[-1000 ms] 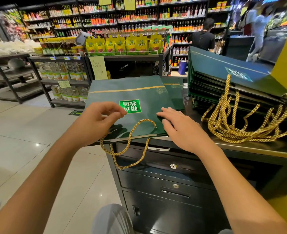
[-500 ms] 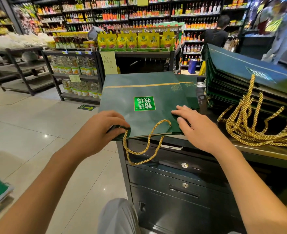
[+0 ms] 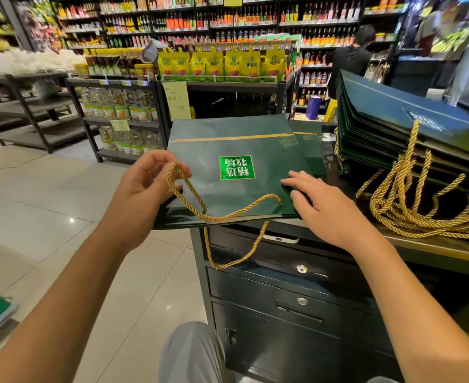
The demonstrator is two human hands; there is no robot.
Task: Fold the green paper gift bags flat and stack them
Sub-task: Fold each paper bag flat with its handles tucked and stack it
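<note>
Since half a second ago the left hand (image 3: 147, 189) has let go of the bag's near corner. It now pinches the gold rope handle (image 3: 193, 190), raised off the paper. Right of the right hand (image 3: 330, 208) leans the stack (image 3: 393, 117) of folded bags, cords tangled. The flattened bag (image 3: 236, 145) lies under both hands, its left part overhanging the cabinet (image 3: 434, 244). The right hand presses it with flat fingers. A hard tug on the rope could, I judge, reopen the fold or slide the bag off the edge.
</note>
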